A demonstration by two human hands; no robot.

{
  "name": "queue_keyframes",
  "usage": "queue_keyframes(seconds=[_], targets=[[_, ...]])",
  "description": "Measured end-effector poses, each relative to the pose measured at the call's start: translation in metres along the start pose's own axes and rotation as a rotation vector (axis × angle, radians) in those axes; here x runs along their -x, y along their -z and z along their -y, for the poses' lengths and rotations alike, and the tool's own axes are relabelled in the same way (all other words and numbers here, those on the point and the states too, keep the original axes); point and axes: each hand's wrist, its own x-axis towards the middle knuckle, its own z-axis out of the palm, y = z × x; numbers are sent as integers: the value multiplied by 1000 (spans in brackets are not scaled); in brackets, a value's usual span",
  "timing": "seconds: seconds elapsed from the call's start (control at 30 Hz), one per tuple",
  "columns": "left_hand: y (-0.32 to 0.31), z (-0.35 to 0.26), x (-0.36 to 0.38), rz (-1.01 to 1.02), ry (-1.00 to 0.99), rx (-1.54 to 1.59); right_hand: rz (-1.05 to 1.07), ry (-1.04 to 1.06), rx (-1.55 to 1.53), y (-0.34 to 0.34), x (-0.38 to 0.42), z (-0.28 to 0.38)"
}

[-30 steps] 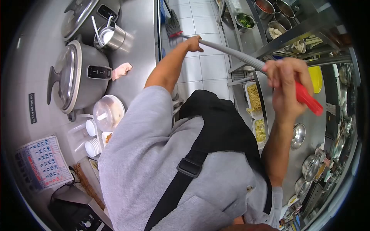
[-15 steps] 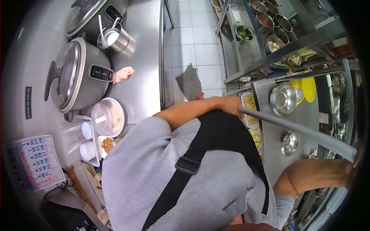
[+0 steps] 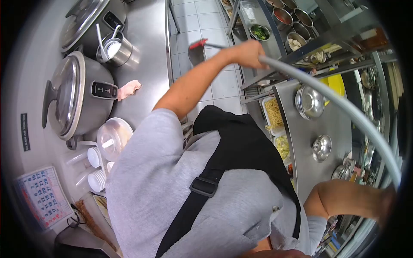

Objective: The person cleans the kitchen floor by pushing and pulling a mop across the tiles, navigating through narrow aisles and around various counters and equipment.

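Observation:
A mop with a pale grey handle (image 3: 327, 92) runs from the right edge down across my front to the tiled floor. My left hand (image 3: 248, 54) is wrapped round the handle, with the arm stretched forward. Beyond it, a red clamp (image 3: 198, 44) holds the grey mop head (image 3: 196, 56), which rests in the aisle close to the left counter. At the dark right rim of the view, my right hand (image 3: 387, 202) grips the upper part of the handle; its fingers are blurred and partly hidden.
The steel counter (image 3: 148, 56) on the left carries rice cookers (image 3: 81, 94), a pot with ladles (image 3: 115, 51) and a crumpled pink cloth (image 3: 128, 89). On the right stand metal bowls (image 3: 309, 102), noodles in a tray (image 3: 273, 114) and shelves of pots (image 3: 282, 17) beside the aisle.
The mop head has moved forward along the floor, away from my body. My left hand has reached forward with the handle, which now looks curved. My right hand stays near the right edge.

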Motion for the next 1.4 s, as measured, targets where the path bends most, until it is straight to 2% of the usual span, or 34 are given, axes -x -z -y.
queue_keyframes(seconds=[0.1,0.2,0.27,0.33,0.4,0.43,0.47,0.53,0.6,0.73,0.87,0.97,1.07,1.17,1.2,1.23,1.37,1.4], targets=[[15,34,-13,-54,72,-16,-70,-88,140,-17,24,-48],[-14,100,-19,-2,208,-6,-115,-221,203,-51,41,-102],[-36,115,-6,16,402,37,-134,-297,201,-72,44,-132],[-79,153,4,-70,344,55,-176,-334,193,-86,44,-156],[-119,194,1,-10,256,-24,-282,-335,268,-100,34,-158],[-109,145,2,135,254,-40,-339,-371,250,-94,31,-151],[-121,135,0,34,248,18,-394,-404,222,-85,29,-142],[-134,97,-6,72,214,12,-469,-446,194,-59,41,-120],[-158,83,-13,200,277,66,-533,-467,157,-35,56,-98],[-201,41,-8,326,358,228,-484,-450,247,6,106,-45],[-241,-6,0,431,290,150,-257,-399,341,45,152,8],[-281,-54,9,524,318,202,55,-274,390,83,178,52],[-318,-129,18,597,213,151,336,-113,384,125,198,104],[-377,-195,27,688,186,299,208,-413,319,144,211,194],[-402,-215,31,679,91,282,147,-521,313,149,210,225],[-427,-235,34,673,-6,266,113,-542,309,153,209,247],[-468,-336,42,825,-36,369,42,-455,299,158,227,272],[-491,-347,48,814,-145,421,18,-433,294,157,230,278]])
